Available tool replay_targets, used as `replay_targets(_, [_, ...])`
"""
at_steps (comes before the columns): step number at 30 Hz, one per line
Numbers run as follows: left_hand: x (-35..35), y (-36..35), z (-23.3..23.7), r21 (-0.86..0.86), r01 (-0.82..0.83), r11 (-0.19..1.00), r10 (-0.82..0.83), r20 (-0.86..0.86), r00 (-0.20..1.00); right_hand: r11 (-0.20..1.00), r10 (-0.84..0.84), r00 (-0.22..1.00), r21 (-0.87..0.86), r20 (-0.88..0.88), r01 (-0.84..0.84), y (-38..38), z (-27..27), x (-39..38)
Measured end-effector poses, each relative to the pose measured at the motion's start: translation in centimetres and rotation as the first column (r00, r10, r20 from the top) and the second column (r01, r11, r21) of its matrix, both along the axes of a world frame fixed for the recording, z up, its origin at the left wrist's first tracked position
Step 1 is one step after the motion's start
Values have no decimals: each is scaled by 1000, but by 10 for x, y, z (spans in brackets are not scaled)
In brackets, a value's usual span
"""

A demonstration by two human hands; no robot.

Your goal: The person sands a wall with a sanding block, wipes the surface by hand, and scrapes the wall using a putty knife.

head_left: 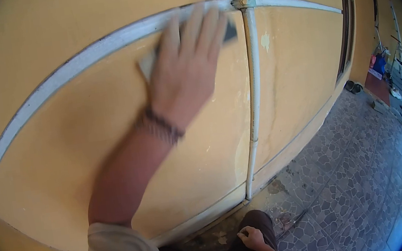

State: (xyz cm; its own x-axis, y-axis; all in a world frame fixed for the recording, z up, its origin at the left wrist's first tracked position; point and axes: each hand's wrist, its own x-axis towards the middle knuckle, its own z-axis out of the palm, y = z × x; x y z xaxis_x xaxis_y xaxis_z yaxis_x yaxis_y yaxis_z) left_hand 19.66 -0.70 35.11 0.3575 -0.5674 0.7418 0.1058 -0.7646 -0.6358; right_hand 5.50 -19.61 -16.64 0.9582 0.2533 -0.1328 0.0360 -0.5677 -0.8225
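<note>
Here the left hand (184, 72) lies flat, grip spread, pinning a grey flat sheet (148, 64) onto the white horizontal pipe (75, 58) on the yellow plastered wall (61, 144), likely so the whole palm bears down. The forearm reaches up, blurred. The right hand (251, 238) rests curled shut on a thigh.

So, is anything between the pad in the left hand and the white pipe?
Nothing visible. The left hand presses the pad straight on the horizontal pipe. Just right of the pad, a vertical pipe and a joint cross that pipe's line.
</note>
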Motion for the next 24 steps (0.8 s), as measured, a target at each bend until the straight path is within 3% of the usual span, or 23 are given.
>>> replay_targets(4, [-43,26,-170,119,-63,991,94,-275,957,995,-2,1000,102,-2,2,-7,-6,6])
replay_targets(5, [-51,33,-190,149,-55,987,102,-325,940,995,8,1000,99,-22,-6,-4,-6,4])
replay_targets(8, [-30,15,-129,53,12,999,3,-280,960,998,45,998,41,-39,-44,-7,2,0])
replay_targets(10, [3,1,-39,41,-29,999,30,-19,999,998,67,998,1,-2,-67,4,6,1])
replay_targets(12, [21,-15,20,-90,70,993,-66,55,996,999,36,999,4,-40,-36,8,3,2])
replay_targets(14, [15,-8,-25,-43,-6,999,5,-13,1000,1000,-11,1000,19,-21,12,4,2,3])
replay_targets(16, [-7,1,-106,68,-127,990,136,-167,976,999,-13,1000,51,-16,14,0,-1,6])
replay_targets(17, [-20,9,-158,102,-88,991,108,-207,972,998,-10,1000,68,11,10,-4,-6,7])
replay_targets(19, [-36,12,-179,65,-54,996,72,-323,944,995,-20,999,101,37,17,1,-10,3])
replay_targets(20, [-39,14,-180,45,-36,998,50,-378,925,994,-32,999,104,40,27,4,-8,3])
replay_targets(22, [-14,7,-124,105,3,994,26,-273,962,998,-8,999,58,46,5,-2,-5,-1])
replay_targets(23, [-2,2,-76,79,-21,997,36,-189,981,999,3,999,35,53,-4,1,-4,1])
replay_targets(24, [13,2,-32,20,-41,999,41,31,999,1000,9,998,14,58,-10,5,-3,3])
